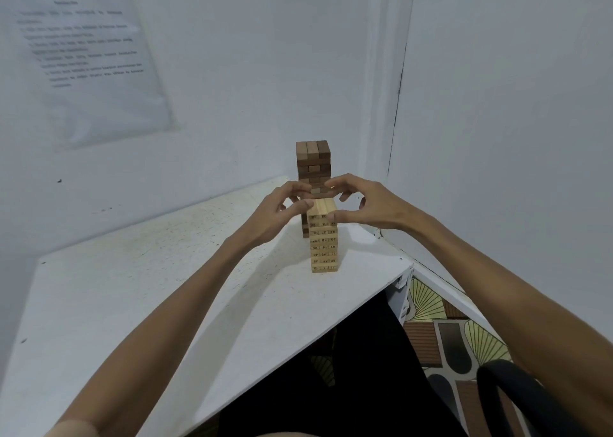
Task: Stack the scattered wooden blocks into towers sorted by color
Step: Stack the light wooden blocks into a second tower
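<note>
1. We see no loose blocks on the scuffed white table (132, 304); sorting looks nearly done.
2. Pale numbered wooden-block tower (324, 247) stands near the table edge. Left hand (285, 209) and right hand (363, 204), fingers curled, pinch its top layer from either side.
3. Dark brown wooden-block tower (313, 161) stands just behind, taller; we can't tell if the fingers touch it.

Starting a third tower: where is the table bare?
Bare: the wide white table stretch left of the light block tower, toward the wall, and a narrow strip right of it. Crowded: left hand and right hand at its top, dark block tower close behind.
</note>
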The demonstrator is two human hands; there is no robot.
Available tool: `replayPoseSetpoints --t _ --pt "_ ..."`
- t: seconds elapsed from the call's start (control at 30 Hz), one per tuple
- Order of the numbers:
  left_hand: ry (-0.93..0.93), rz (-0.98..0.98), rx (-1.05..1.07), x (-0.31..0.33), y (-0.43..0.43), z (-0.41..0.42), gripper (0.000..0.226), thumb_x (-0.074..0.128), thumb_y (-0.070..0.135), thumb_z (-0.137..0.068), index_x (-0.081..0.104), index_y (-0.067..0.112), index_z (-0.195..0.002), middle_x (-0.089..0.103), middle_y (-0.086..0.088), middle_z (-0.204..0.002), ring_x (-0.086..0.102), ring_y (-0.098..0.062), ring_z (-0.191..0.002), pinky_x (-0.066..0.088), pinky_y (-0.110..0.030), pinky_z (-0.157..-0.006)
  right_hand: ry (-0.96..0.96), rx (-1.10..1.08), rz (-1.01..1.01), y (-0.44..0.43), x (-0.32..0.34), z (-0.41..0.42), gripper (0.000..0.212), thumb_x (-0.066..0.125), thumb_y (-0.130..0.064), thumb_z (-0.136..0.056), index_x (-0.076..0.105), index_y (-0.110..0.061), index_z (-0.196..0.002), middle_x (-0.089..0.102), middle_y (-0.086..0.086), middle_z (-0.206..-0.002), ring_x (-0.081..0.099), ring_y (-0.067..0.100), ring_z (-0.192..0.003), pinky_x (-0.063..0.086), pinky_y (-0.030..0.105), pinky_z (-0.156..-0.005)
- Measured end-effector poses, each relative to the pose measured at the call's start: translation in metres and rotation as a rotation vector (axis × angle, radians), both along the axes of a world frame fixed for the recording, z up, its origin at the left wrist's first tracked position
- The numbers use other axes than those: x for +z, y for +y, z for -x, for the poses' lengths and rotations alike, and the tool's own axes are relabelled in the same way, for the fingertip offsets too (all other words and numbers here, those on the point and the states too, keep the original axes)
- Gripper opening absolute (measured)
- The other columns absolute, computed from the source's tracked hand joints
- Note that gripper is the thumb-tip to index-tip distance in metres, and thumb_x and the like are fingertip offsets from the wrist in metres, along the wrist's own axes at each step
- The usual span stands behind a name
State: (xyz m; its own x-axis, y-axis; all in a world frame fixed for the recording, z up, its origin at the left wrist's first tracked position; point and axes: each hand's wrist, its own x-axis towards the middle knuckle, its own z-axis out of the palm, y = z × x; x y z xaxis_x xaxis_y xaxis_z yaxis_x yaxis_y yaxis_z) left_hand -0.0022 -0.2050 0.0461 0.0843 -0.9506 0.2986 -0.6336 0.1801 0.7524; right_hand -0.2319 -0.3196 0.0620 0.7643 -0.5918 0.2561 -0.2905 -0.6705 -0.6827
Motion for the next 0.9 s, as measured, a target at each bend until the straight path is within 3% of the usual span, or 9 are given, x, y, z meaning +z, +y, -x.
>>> replayPoseSetpoints --t 0.13,0.2,0.3,0.4,0.53,0.67,0.9 --pt "-0.018 -0.055 0.032 -0.016 0.01 -0.002 0.067 0.053 0.072 -0.082 0.05 0.034 -0.137 0.061 0.027 -0.124 0.059 -0.003 -0.116 0.049 -0.033 -0.093 0.062 -0.017 -0.048 0.0 -0.014 0.011 0.069 0.083 -0.053 -0.08 0.049 -0.039 -0.139 0.063 -0.021 -0.125 0.056 -0.001 -0.117 0.041 0.018 -0.08" --pt "-0.013 -0.08 0.052 -0.028 0.016 -0.002 0.074 0.055 0.073 -0.079 0.044 0.035 -0.141 0.059 0.032 -0.123 0.057 -0.002 -0.117 0.049 -0.033 -0.094 0.088 -0.034 -0.074 0.002 -0.027 0.017 0.075 0.082 -0.057 -0.077 0.046 -0.041 -0.14 0.063 -0.023 -0.124 0.056 -0.002 -0.117 0.042 0.019 -0.082" --pt "0.012 -0.106 0.067 -0.048 0.024 -0.001 0.088 0.063 0.071 -0.076 0.041 0.026 -0.148 0.061 0.028 -0.127 0.057 -0.004 -0.12 0.049 -0.032 -0.095 0.108 -0.062 -0.1 0.006 -0.052 0.023 0.082 0.084 -0.055 -0.078 0.041 -0.038 -0.145 0.064 -0.021 -0.126 0.057 0.0 -0.118 0.045 0.024 -0.092" --pt "0.002 -0.145 0.078 -0.069 0.027 0.003 0.084 0.078 0.055 -0.081 0.039 0.026 -0.15 0.061 0.024 -0.129 0.056 0.0 -0.119 0.047 -0.03 -0.094 0.111 -0.086 -0.12 0.012 -0.077 0.025 0.083 0.086 -0.049 -0.078 0.04 -0.035 -0.146 0.066 -0.019 -0.125 0.059 0.003 -0.117 0.047 0.028 -0.096" --pt "-0.031 -0.168 0.079 -0.087 0.026 0.007 0.081 0.086 0.041 -0.082 0.036 0.034 -0.146 0.059 0.027 -0.128 0.056 0.002 -0.12 0.046 -0.025 -0.091 0.106 -0.109 -0.14 0.018 -0.101 0.025 0.084 0.087 -0.047 -0.077 0.041 -0.035 -0.146 0.066 -0.024 -0.125 0.057 -0.004 -0.116 0.043 0.02 -0.087" --pt "0.008 -0.198 0.089 -0.099 0.026 0.01 0.088 0.088 0.044 -0.078 0.036 0.038 -0.148 0.062 0.032 -0.125 0.052 0.004 -0.128 0.042 -0.03 -0.105 0.088 -0.13 -0.143 0.02 -0.106 0.022 0.084 0.088 -0.045 -0.077 0.041 -0.037 -0.146 0.065 -0.029 -0.125 0.053 -0.013 -0.114 0.035 0.005 -0.087" --pt "0.007 -0.24 0.136 -0.102 0.025 0.01 0.097 0.089 0.038 -0.078 0.03 0.032 -0.155 0.061 0.031 -0.121 0.051 -0.007 -0.127 0.04 -0.037 -0.109 0.053 -0.133 -0.143 0.021 -0.111 0.015 0.084 0.09 -0.042 -0.074 0.047 -0.032 -0.145 0.068 -0.022 -0.125 0.058 -0.001 -0.12 0.039 0.014 -0.095"
